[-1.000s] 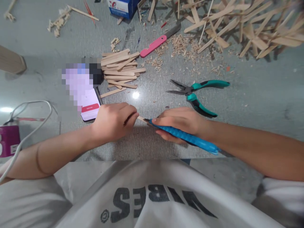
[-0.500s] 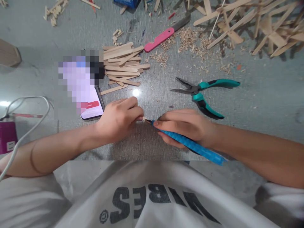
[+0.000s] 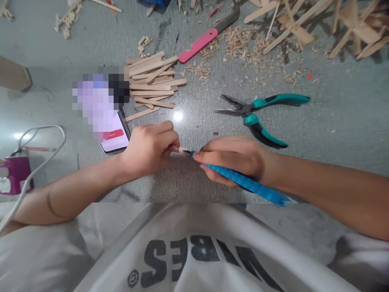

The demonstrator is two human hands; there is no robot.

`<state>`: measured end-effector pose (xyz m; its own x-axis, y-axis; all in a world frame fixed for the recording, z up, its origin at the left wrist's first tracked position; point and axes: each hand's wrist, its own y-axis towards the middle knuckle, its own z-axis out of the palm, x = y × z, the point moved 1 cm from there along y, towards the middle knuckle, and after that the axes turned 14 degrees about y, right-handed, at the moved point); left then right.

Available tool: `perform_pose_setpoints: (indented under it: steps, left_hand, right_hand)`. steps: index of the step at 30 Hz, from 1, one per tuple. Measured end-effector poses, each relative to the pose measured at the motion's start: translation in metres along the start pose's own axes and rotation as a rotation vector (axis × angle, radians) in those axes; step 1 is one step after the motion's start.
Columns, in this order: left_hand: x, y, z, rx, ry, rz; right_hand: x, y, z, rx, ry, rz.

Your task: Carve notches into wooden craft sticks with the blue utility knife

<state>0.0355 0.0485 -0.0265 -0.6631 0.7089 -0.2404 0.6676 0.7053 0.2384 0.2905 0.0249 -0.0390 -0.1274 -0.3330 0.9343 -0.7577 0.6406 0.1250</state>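
My left hand (image 3: 150,148) is closed on a thin wooden stick (image 3: 182,150), pressing it to the grey table (image 3: 334,125). Only the stick's short tip shows beyond my fingers. My right hand (image 3: 232,158) grips a blue-handled craft knife (image 3: 249,184), and its front end meets the stick's tip between my two hands.
A pile of wooden sticks (image 3: 152,81) lies behind my left hand, beside a phone (image 3: 114,136). Teal-handled pliers (image 3: 258,115) lie open behind my right hand. A pink knife (image 3: 202,40), wood shavings (image 3: 240,44) and a stick structure (image 3: 319,20) sit farther back. A purple device (image 3: 13,176) with a white cable is at left.
Less of the stick shows beyond my left fingers now, and the knife's tip sits closer to them. Both hands stay in nearly the same place.
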Motion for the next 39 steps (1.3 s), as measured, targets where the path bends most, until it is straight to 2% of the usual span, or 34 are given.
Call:
perform_pose_setpoints:
  steps: [3, 9, 13, 17, 19, 24, 27, 33, 39]
  left_hand:
    - [-0.001, 0.000, 0.000, 0.009, 0.008, -0.002]
    - [-0.001, 0.001, -0.001, 0.024, 0.010, -0.016]
    - [0.003, 0.000, -0.001, 0.032, 0.039, 0.057]
    - [0.002, -0.005, -0.003, -0.038, 0.092, 0.103]
    - [-0.001, -0.009, -0.004, -0.060, 0.134, 0.076]
    - [-0.007, -0.014, -0.003, 0.008, 0.218, -0.025]
    - [-0.008, -0.014, -0.003, 0.020, 0.269, -0.015]
    - [-0.011, -0.014, -0.006, 0.061, 0.208, -0.018]
    - [-0.011, -0.014, -0.004, 0.077, 0.220, -0.036]
  right_hand:
    - [0.002, 0.002, -0.004, -0.016, -0.003, -0.100]
    - [0.001, 0.000, -0.005, -0.002, -0.071, -0.204]
    - [-0.008, -0.002, 0.000, -0.038, -0.152, -0.286]
    - [-0.008, 0.003, -0.002, -0.094, -0.234, -0.409]
    - [-0.003, 0.006, -0.006, -0.071, -0.239, -0.413]
    - [0.009, 0.008, -0.012, -0.035, -0.280, -0.443]
    - [0.007, 0.005, -0.011, -0.012, -0.329, -0.457]
    - [0.000, 0.002, -0.010, 0.059, -0.377, -0.480]
    - [0.001, 0.002, -0.008, 0.061, -0.383, -0.481]
